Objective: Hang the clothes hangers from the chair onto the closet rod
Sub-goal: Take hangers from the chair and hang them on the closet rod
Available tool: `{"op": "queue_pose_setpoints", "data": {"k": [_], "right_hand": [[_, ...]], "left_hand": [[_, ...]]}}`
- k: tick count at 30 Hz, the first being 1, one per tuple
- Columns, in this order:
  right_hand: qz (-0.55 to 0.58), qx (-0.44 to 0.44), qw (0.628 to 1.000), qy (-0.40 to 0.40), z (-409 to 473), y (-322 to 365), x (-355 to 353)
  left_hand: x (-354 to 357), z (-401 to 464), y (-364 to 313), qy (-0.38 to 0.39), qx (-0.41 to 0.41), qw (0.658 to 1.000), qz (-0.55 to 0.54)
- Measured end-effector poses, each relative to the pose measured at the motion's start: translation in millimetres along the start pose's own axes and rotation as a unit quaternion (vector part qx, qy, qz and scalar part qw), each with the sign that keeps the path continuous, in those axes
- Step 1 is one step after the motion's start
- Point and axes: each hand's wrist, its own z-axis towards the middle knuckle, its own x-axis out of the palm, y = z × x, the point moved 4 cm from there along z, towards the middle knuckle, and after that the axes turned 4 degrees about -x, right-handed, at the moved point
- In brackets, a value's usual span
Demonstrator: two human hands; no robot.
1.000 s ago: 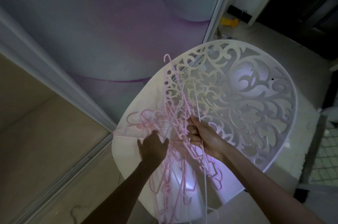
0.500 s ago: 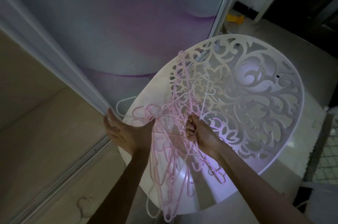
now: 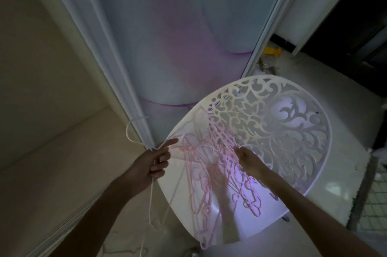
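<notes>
A tangled bunch of pink hangers lies on the white chair with the cut-out scroll back. My right hand grips the bunch near its top, fingers curled into the wires. My left hand holds a thin white hanger just left of the chair's edge. Its hook rises in front of the closet frame and its wire hangs down below my fist; my index finger points toward the pile. The closet rod is out of view.
The open closet's beige inside fills the left. A white sliding-door frame and a pale door with a purple pattern stand behind the chair. Yellow clutter lies on the floor at the back right, a mat edge at right.
My left hand has pulled a white hanger out to the left, away from the pile. My right hand stays gripped on the pink bunch. The camera has tilted up.
</notes>
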Motion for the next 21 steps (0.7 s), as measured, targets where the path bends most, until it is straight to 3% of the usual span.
{"op": "queue_pose_setpoints", "data": {"k": [3, 8, 11, 16, 21], "right_hand": [[-0.105, -0.050, 0.993, 0.002, -27, 21, -5], [-0.207, -0.127, 0.970, 0.024, -84, 83, 13], [-0.258, -0.181, 0.949, 0.006, -125, 132, 36], [-0.339, -0.314, 0.886, -0.040, -203, 247, 88], [-0.321, -0.365, 0.873, -0.049, -254, 338, 125]], "left_hand": [[-19, -47, -21, -0.028, 0.018, 0.999, 0.000], [-63, -124, -37, -0.146, 0.068, 0.987, 0.003], [-75, -150, -36, -0.138, 0.075, 0.985, -0.071], [-89, -203, -60, -0.166, 0.110, 0.976, -0.085], [-92, -258, -99, -0.126, 0.184, 0.972, -0.073]]}}
